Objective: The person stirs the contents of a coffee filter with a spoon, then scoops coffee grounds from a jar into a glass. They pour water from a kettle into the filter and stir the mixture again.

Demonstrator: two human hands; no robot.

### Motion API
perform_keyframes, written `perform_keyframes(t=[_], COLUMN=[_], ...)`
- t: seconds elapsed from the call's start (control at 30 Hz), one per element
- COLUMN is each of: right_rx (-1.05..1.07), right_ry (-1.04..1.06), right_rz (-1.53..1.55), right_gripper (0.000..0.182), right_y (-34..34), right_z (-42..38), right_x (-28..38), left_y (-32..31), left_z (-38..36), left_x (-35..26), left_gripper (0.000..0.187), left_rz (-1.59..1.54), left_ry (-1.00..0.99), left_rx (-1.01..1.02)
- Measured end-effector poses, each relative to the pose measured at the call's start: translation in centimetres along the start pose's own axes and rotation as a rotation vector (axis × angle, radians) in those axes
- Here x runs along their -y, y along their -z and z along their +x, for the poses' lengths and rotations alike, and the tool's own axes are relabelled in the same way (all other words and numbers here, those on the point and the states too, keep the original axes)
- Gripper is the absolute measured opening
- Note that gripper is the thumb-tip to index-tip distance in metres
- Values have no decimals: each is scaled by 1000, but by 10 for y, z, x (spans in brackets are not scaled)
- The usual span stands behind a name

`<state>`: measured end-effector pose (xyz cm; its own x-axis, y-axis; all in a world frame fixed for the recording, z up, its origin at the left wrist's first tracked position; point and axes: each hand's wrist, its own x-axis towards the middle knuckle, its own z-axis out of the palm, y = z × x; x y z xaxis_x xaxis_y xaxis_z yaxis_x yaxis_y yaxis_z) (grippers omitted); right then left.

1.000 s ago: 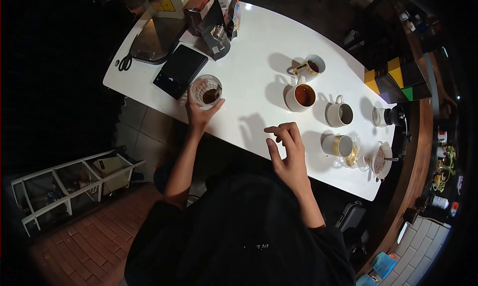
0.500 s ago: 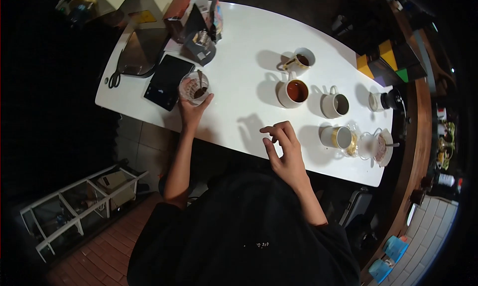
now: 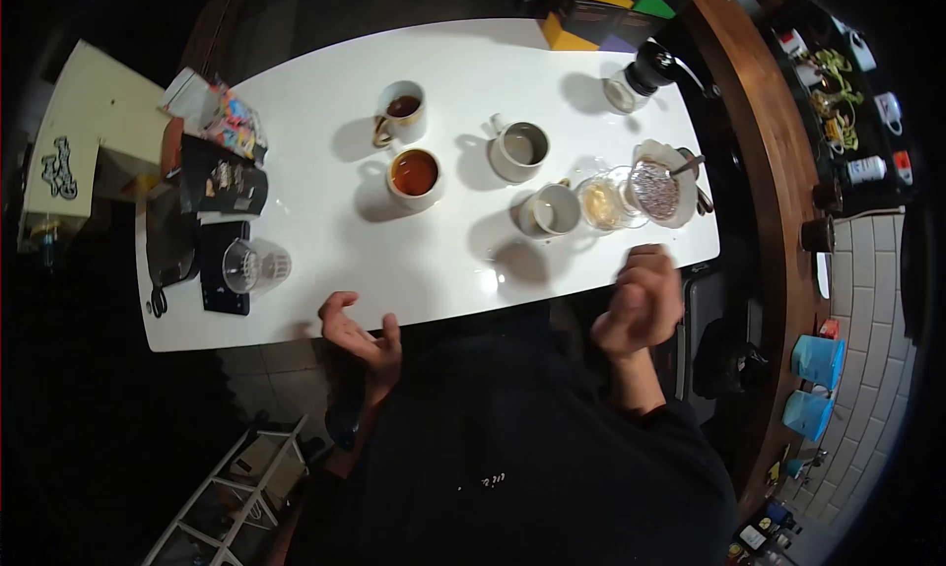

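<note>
My left hand [image 3: 363,344] is empty, its fingers apart, at the table's near edge. To its left a clear glass [image 3: 256,266] stands over a black scale [image 3: 225,295]. My right hand [image 3: 645,305] is raised near the front right edge, slightly blurred, its fingers curled in with nothing showing in them. Just beyond it are a white filter with grounds [image 3: 655,190], a spoon [image 3: 688,165] leaning in it, and a glass vessel [image 3: 602,202] with yellowish contents. A white mug [image 3: 552,211] stands left of that vessel.
A grey-white mug [image 3: 519,152], a mug of reddish-brown liquid [image 3: 415,175] and a mug with dark liquid [image 3: 403,111] stand mid-table. A hand grinder [image 3: 639,78] is at the back right. Black pouches [image 3: 225,180] and scissors [image 3: 158,300] line the left side.
The glass has left my left hand and stands over the scale. My view has swung rightward. My right hand has moved right toward the filter, and its fingers have curled in.
</note>
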<state>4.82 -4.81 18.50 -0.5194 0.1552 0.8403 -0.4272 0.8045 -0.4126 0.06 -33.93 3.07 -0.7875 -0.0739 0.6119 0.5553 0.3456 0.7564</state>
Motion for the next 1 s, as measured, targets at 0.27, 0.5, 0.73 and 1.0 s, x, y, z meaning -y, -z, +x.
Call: perform_keyframes(t=[0.27, 0.5, 0.73, 1.0], right_rx=[-50, 365, 586, 912], right_ry=[-566, -545, -377, -117], right_rz=[-148, 83, 322, 370], right_gripper=[20, 16, 19, 24], right_y=[105, 122, 131, 124], right_z=[26, 32, 44, 53], right_x=[-162, -227, -236, -241], left_y=[-127, -248, -303, -331], left_z=[4, -31, -47, -64], left_x=[-87, -150, -168, -139], left_gripper=[52, 96, 93, 77], left_rz=[-168, -199, -38, 47], left_ry=[-101, 206, 330, 350], left_rx=[500, 577, 377, 381])
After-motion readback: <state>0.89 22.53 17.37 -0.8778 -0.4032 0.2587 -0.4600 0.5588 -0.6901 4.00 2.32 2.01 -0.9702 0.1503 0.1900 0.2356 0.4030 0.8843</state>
